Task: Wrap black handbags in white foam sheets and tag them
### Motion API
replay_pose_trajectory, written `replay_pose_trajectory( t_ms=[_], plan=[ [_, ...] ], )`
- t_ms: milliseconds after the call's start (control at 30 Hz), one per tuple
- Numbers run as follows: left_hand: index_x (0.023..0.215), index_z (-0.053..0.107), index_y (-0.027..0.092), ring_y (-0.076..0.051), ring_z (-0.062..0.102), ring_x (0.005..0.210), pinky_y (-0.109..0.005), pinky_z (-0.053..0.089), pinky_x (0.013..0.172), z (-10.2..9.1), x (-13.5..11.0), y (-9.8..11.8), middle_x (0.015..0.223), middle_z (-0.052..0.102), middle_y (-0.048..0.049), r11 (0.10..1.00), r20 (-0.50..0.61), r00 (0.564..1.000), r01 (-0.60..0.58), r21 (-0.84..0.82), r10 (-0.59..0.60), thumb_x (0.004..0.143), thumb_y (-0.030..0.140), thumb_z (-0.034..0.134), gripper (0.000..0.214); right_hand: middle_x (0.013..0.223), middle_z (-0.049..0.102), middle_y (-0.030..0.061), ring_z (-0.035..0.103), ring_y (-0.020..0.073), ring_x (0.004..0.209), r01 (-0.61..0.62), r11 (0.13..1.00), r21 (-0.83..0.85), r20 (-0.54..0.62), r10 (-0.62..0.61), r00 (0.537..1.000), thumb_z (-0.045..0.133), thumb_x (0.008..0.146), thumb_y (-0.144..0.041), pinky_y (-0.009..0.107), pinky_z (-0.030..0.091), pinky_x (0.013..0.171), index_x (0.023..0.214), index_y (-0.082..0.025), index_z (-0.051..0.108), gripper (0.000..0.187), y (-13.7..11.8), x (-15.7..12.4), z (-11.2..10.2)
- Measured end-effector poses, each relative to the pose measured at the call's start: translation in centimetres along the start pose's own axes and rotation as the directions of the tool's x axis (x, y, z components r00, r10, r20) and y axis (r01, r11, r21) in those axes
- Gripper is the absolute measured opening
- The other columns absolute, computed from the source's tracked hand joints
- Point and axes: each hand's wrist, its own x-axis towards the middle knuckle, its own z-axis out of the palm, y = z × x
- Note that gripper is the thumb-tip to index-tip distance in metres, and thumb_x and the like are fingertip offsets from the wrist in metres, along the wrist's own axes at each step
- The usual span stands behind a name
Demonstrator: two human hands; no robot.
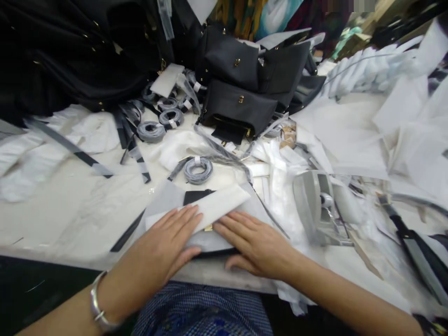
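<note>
A flat black bag (pixel 198 197) lies before me at the table's front edge, mostly covered by translucent white sheeting (pixel 164 198). Across it sits a folded strip of white foam paper (pixel 224 201). My left hand (pixel 171 238) rests flat on the strip's left part, fingers stretched out. Lower on the strip's right side, my right hand (pixel 250 240) lies flat with fingers extended. Between the hands a small gold clasp (pixel 208 227) shows. Just beyond the bag is a coiled, plastic-wrapped strap (pixel 198 170) with a white band.
Black handbags (pixel 240 105) with gold locks are piled at the back. More coiled straps (pixel 151 131) lie left of them. A grey tape dispenser (pixel 308 205) stands on the right among loose white paper. White rolled padding (pixel 371 70) sits at the back right.
</note>
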Motion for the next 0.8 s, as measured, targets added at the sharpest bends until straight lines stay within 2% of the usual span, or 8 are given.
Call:
replay_pose_trajectory(
  t_ms=[133,200,267,400,533,633,733,800],
  plan=[
    [0.148,0.038,0.008,-0.033,0.043,0.138,-0.049,0.04,0.112,0.9,-0.6,0.0,0.151,0.044,-0.0226,0.996,-0.029,0.997,-0.066,0.063,0.068,0.089,0.065,0.054,0.084,0.147,0.05,0.0164,0.042,0.031,0.139,-0.06,0.992,-0.115,-0.001,0.061,0.998,0.065,0.091,-0.044,0.049,0.036,0.116,0.149,-0.013,0.04,0.071,-0.8,0.0,1.1],
    [0.149,0.035,0.01,-0.034,0.041,0.14,-0.051,0.038,0.113,2.2,-0.9,-0.3,0.152,0.042,-0.0222,0.993,-0.026,0.996,-0.085,0.079,0.087,0.094,0.046,0.058,0.07,0.147,0.051,0.0152,0.044,0.0298,0.138,-0.063,0.983,-0.171,-0.041,0.057,0.998,0.063,0.093,-0.032,0.05,0.036,0.116,0.149,-0.015,0.041,0.062,-1.0,-0.4,2.5],
    [0.151,0.035,0.015,-0.03,0.037,0.144,-0.05,0.033,0.116,3.8,-1.5,-0.7,0.156,0.038,-0.0175,0.995,0.004,0.997,-0.084,0.05,0.083,0.098,0.018,0.048,0.054,0.146,0.052,0.0144,0.046,0.0283,0.137,-0.075,0.974,-0.215,-0.098,0.055,0.994,0.054,0.096,-0.019,0.05,0.036,0.116,0.148,-0.017,0.043,0.054,-1.0,-0.9,4.6],
    [0.15,0.038,0.018,-0.022,0.034,0.146,-0.044,0.031,0.119,6.2,-2.8,-1.1,0.156,0.039,-0.0108,0.998,0.005,0.998,-0.07,0.008,0.07,0.089,-0.001,0.037,0.064,0.149,0.05,0.012,0.041,0.0253,0.141,-0.124,0.977,-0.172,-0.187,0.091,0.978,0.045,0.088,-0.005,0.048,0.034,0.118,0.148,-0.017,0.043,0.061,-0.4,-1.6,8.2],
    [0.147,0.041,0.021,-0.024,0.042,0.141,-0.043,0.034,0.117,5.1,-2.6,-0.1,0.153,0.045,-0.0094,1.0,-0.024,1.0,-0.019,0.007,0.019,0.087,0.021,0.058,0.063,0.15,0.047,0.0144,0.038,0.0265,0.143,-0.057,0.993,-0.106,-0.135,0.042,0.99,0.049,0.08,-0.009,0.048,0.032,0.119,0.148,-0.012,0.043,0.068,-0.1,-1.7,8.1],
    [0.14,0.05,0.02,-0.028,0.064,0.116,-0.044,0.053,0.098,4.0,-0.9,0.8,0.134,0.062,-0.0124,0.996,-0.047,0.995,0.086,0.008,-0.085,0.092,0.042,0.057,0.053,0.151,0.046,0.0161,0.038,0.0293,0.142,-0.031,0.994,-0.106,-0.126,0.018,0.992,0.056,0.085,-0.022,0.048,0.03,0.119,0.148,-0.01,0.042,0.065,-0.4,-1.8,7.4],
    [0.137,0.054,0.023,-0.028,0.07,0.101,-0.039,0.059,0.079,3.9,0.8,1.0,0.126,0.065,-0.0135,0.991,-0.052,0.99,0.129,0.02,-0.128,0.096,0.039,0.053,0.044,0.152,0.045,0.0136,0.037,0.0297,0.143,-0.092,0.985,-0.145,-0.148,0.07,0.987,0.056,0.094,-0.038,0.05,0.028,0.119,0.15,-0.015,0.04,0.063,-1.0,-2.0,7.5],
    [0.134,0.057,0.026,-0.028,0.067,0.11,-0.04,0.058,0.083,4.4,1.2,0.6,0.133,0.061,-0.0142,0.995,-0.048,0.995,0.092,0.032,-0.091,0.097,0.031,0.051,0.038,0.151,0.047,0.0123,0.039,0.0288,0.142,-0.126,0.977,-0.171,-0.163,0.098,0.982,0.054,0.097,-0.041,0.05,0.027,0.119,0.15,-0.018,0.04,0.06,-1.4,-2.1,7.6]
  ],
)
